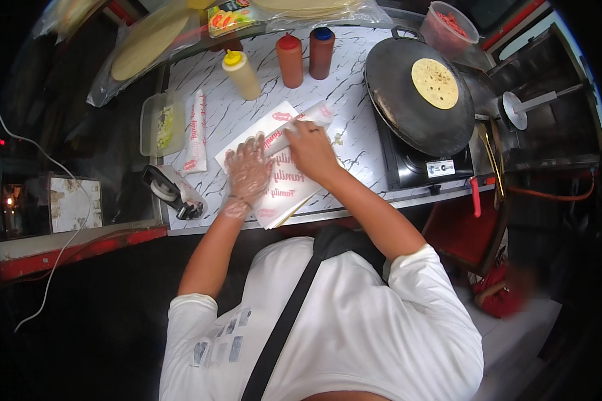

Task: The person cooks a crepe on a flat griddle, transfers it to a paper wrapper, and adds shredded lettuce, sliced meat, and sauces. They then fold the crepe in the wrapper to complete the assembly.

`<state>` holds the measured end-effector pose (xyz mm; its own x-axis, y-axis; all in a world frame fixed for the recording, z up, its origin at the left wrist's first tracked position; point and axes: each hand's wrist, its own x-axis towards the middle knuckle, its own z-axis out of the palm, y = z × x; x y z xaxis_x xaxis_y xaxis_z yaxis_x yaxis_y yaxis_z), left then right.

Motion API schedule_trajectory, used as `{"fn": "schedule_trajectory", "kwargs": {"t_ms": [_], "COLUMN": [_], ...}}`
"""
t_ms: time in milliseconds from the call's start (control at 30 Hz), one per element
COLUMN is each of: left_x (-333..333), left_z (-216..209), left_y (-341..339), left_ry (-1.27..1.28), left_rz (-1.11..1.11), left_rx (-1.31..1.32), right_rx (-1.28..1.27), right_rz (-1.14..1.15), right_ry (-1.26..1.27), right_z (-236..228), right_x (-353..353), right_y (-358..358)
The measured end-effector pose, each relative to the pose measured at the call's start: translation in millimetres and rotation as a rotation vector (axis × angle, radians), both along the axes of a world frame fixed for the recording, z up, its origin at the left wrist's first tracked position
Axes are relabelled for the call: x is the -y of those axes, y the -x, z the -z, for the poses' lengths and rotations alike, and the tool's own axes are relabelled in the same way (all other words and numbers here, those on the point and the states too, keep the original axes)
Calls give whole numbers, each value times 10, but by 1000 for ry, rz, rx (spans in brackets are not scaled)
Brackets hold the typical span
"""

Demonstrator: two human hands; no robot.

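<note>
A roll wrapped in white printed paper point(320, 116) lies slantwise on a stack of the same paper sheets point(284, 200). My left hand point(249, 172), in a clear plastic glove, is closed over the roll's lower left end. Bare, my right hand point(312, 152) curls its fingers over the roll nearer its upper right end. The paper hides what is inside. Left of the stack lies another paper-wrapped roll point(196, 130), next to a clear tub point(144, 130) with shredded greens point(165, 127). A black tape dispenser point(170, 190) stands near the counter's front left.
Behind my hands stand a yellow-capped bottle point(242, 77), a red-capped bottle point(290, 63) and a blue-capped bottle point(321, 55). At right, a flatbread point(435, 83) lies on a dark griddle point(398, 100) over a stove point(415, 170). Bagged flatbreads point(150, 43) sit far left.
</note>
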<state>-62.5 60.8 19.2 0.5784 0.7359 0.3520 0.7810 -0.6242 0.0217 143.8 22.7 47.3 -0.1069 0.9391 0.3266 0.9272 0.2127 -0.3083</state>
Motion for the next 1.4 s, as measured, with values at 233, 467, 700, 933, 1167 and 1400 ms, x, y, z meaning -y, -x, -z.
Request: {"fn": "schedule_trajectory", "kwargs": {"t_ms": [233,467,700,933,1167,1400], "left_x": [-313,-588,-540,-468,-261,-68], "left_z": [-257,-413,-374,-212,-355,-425], "left_y": [-572,-564,-325,72,437,679], "left_ry": [344,598,744,1021,1650,1812], "left_rz": [-105,-40,-106,19,97,163], "left_rx": [-159,-65,49,659,1274,1345], "right_rx": [-42,172,232,103,-1250,-1873], "right_rz": [255,105,50,176,379,918], "right_ry": [119,89,124,94,398,423], "right_z": [78,169,247,207,-72,779], "right_x": [631,292,501,755,2111,3889], "right_y": [-819,-716,-748,-666,-811,-992]}}
